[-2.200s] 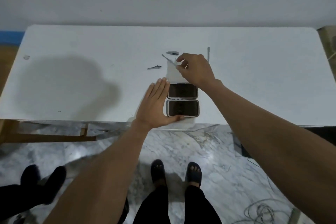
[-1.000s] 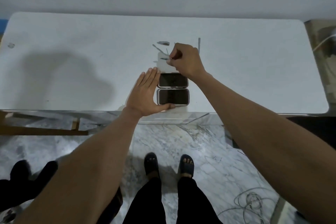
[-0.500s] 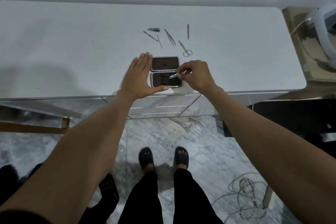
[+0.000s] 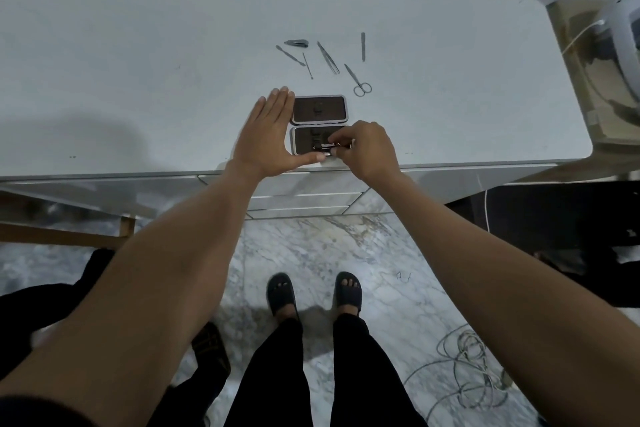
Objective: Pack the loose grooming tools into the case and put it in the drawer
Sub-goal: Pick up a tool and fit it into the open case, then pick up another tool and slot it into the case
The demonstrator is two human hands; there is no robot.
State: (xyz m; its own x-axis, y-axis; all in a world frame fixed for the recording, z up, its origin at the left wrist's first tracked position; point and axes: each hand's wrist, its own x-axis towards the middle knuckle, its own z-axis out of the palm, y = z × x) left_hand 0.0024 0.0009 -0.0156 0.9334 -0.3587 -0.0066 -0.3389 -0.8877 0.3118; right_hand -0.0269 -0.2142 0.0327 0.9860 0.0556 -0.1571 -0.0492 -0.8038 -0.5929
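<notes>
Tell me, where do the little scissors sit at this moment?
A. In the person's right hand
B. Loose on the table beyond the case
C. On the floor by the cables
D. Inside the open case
B: the scissors lie loose on the table, beyond the open case, apart from both hands.

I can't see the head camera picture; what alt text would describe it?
A person's right hand presses a small metal tool into the near half of an open grooming case on a white table, while the left hand steadies the case. Scissors and five other tools lie loose beyond.
</notes>
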